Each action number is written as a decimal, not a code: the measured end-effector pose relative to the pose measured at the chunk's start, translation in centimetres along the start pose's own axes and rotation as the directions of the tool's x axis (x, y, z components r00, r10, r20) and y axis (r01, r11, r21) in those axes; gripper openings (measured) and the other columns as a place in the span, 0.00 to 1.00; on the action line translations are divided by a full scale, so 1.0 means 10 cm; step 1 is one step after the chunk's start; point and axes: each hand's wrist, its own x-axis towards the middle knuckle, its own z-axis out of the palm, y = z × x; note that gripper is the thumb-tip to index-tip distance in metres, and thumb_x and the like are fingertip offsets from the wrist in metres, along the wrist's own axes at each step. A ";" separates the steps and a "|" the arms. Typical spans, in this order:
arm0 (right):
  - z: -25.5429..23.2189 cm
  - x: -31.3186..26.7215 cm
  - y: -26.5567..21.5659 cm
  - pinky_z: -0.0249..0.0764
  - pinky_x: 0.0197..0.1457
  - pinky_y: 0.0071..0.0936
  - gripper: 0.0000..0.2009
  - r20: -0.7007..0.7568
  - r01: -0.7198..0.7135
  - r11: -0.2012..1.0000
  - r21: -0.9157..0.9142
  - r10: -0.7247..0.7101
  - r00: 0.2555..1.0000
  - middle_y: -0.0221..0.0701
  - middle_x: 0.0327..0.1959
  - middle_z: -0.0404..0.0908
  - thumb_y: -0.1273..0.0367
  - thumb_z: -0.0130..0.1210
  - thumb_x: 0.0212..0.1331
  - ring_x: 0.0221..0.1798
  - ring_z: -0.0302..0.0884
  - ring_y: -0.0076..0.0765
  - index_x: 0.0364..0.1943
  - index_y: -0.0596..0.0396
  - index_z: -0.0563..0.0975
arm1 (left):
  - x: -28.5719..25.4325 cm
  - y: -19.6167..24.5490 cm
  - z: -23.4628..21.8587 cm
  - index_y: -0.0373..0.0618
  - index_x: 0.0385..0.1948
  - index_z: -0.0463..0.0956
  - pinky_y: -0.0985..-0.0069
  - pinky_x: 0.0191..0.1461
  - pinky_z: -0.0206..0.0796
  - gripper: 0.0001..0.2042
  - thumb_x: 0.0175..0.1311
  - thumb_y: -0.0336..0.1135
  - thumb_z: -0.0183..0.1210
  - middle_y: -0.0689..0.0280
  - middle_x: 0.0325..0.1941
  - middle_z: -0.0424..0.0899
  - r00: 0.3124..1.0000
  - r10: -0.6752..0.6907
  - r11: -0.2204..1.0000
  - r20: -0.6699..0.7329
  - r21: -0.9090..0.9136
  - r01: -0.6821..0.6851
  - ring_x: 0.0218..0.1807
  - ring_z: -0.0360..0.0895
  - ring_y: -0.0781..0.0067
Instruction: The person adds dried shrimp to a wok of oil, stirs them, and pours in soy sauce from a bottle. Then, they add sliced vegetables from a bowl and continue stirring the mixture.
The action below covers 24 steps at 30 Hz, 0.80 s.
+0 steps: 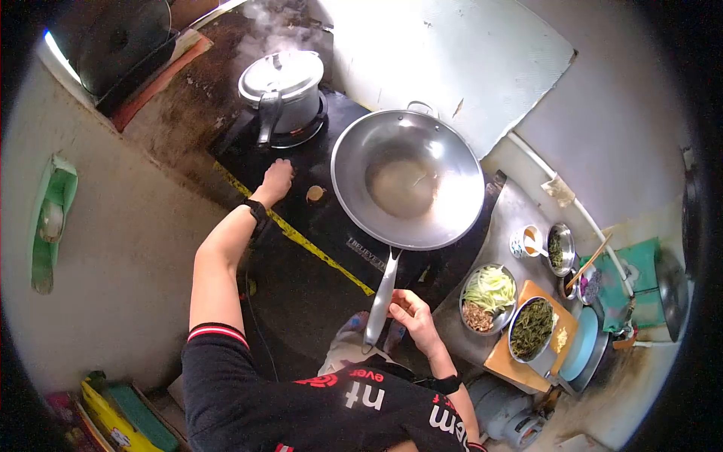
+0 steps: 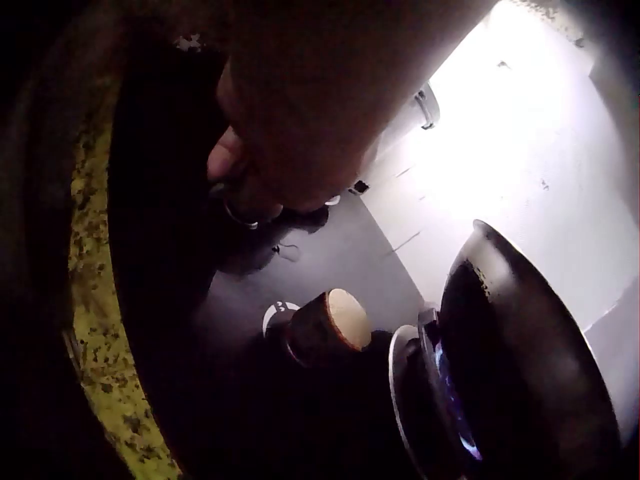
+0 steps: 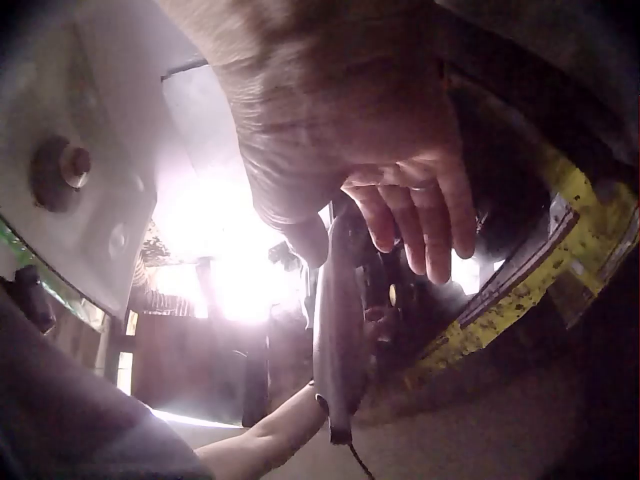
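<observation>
We identify the wok [image 1: 361, 166] on the right burner of the black stove [image 1: 297, 215]. Its long axis runs from the far loop handle [image 1: 423, 108] to the long handle [image 1: 382, 301], which points toward the wearer and slightly left. The body is smooth, shiny metal, round and deep, with a dull brownish patch at the bottom. We observe blue flame [image 2: 455, 400] beneath it in the left wrist view.

The right hand [image 1: 416, 322] is open beside the long handle, fingers relaxed and apart, thumb at the handle's side; we cannot confirm contact. The left hand [image 1: 277, 181] is closed, its fingers curled round a dark knob [image 2: 250, 208] at the stove front. To its right stands a short cylindrical knob [image 1: 315, 193] with a pale, flat top.

Beyond the left hand, a lidded metal pot [image 1: 290, 90] steams on the left burner. Right of the wok, the grey surface [image 1: 454, 305] carries a rectangular wooden board [image 1: 497, 360], round bowls of shredded green and chopped brown food, and a ladle-like white spoon [image 1: 536, 247].
</observation>
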 end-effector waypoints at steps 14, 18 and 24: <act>0.07 0.20 -0.06 0.68 0.46 0.23 0.19 0.051 0.001 0.999 0.037 -0.003 0.999 0.28 0.40 0.75 0.61 0.51 0.59 0.43 0.72 0.22 0.48 0.59 0.67 | -1.11 0.77 -0.68 0.37 0.20 0.73 0.70 0.25 0.71 0.18 0.55 0.46 0.57 0.58 0.18 0.77 0.869 -0.162 0.644 0.468 -0.616 0.453 0.22 0.77 0.67; 0.17 0.32 -0.12 0.66 0.52 0.25 0.24 0.102 -0.036 0.991 0.132 0.022 0.995 0.37 0.45 0.73 0.59 0.54 0.56 0.48 0.72 0.29 0.51 0.63 0.66 | -2.01 1.61 -0.76 0.32 0.43 0.68 0.72 0.44 0.72 0.23 0.61 0.48 0.50 0.55 0.38 0.79 0.453 0.625 0.247 0.636 -0.711 0.658 0.38 0.79 0.66; 0.12 0.53 -0.03 0.70 0.49 0.28 0.21 0.188 -0.076 0.972 0.220 0.035 0.982 0.42 0.43 0.75 0.63 0.54 0.54 0.46 0.74 0.33 0.48 0.62 0.68 | -2.11 2.38 -0.32 0.41 0.37 0.69 0.72 0.35 0.69 0.20 0.57 0.51 0.55 0.64 0.27 0.73 0.706 0.581 -0.465 0.405 -0.548 0.696 0.30 0.74 0.69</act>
